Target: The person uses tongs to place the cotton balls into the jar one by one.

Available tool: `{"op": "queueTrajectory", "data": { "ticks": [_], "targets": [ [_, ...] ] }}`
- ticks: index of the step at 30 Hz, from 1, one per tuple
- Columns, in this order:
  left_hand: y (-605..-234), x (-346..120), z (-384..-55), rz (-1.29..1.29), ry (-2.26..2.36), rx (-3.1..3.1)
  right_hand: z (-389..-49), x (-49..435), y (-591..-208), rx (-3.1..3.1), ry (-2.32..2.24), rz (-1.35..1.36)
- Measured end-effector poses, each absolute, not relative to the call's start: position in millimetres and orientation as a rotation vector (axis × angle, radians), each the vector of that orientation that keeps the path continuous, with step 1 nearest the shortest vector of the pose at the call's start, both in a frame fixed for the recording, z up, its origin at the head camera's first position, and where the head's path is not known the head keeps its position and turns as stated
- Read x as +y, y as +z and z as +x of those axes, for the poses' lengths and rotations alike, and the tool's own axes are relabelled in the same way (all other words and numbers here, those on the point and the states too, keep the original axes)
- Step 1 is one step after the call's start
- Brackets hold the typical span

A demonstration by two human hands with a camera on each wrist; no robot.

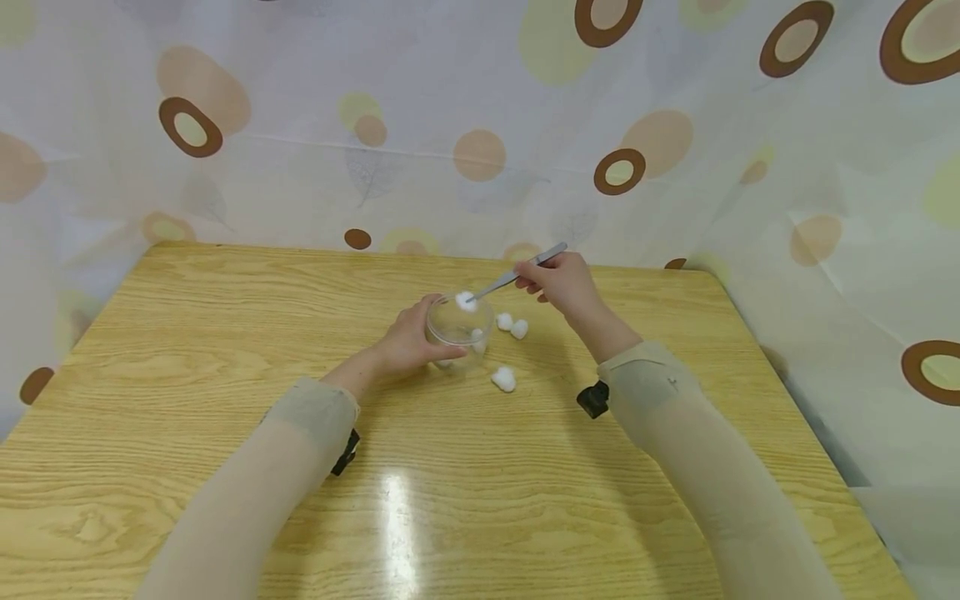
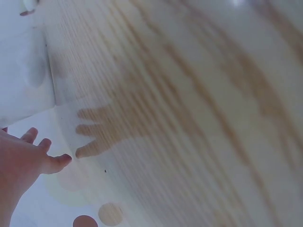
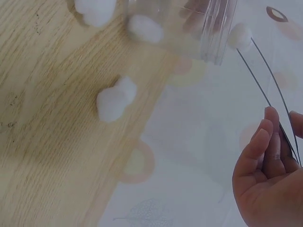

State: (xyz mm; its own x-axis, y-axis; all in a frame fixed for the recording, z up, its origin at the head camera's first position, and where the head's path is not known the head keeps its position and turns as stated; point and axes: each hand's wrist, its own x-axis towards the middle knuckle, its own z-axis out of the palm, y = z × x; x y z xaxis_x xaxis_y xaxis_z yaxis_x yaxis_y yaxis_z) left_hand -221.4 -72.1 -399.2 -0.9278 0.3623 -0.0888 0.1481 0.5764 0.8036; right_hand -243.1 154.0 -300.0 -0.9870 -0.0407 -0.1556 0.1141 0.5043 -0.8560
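My left hand holds a clear plastic jar on the table, its thumb along the near side and fingers round the far side. My right hand pinches a pair of metal tweezers. Between the tweezer tips is a white cotton ball, held at the jar's open mouth. Another cotton ball shows through the clear wall, low in the jar. To the right, two cotton balls lie side by side, and one more cotton ball lies nearer me.
The wooden table reaches back to a wall covering patterned with circles and ovals. A dark wrist device hangs under the right sleeve, and another dark device under the left.
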Motion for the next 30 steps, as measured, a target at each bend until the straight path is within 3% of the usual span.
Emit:
{"op": "queueTrajectory", "data": {
  "ticks": [13, 30],
  "targets": [
    [-398.8, -71.6, -220.9, 0.422, 1.262, 2.575, -241.0, 158.0, -301.4, 2.618, -1.47, 0.064],
    [-393.4, -71.4, -218.7, 0.41, 1.275, 2.563, -242.4, 204.2, -307.8, 2.658, -1.456, 0.182]
  ]
}}
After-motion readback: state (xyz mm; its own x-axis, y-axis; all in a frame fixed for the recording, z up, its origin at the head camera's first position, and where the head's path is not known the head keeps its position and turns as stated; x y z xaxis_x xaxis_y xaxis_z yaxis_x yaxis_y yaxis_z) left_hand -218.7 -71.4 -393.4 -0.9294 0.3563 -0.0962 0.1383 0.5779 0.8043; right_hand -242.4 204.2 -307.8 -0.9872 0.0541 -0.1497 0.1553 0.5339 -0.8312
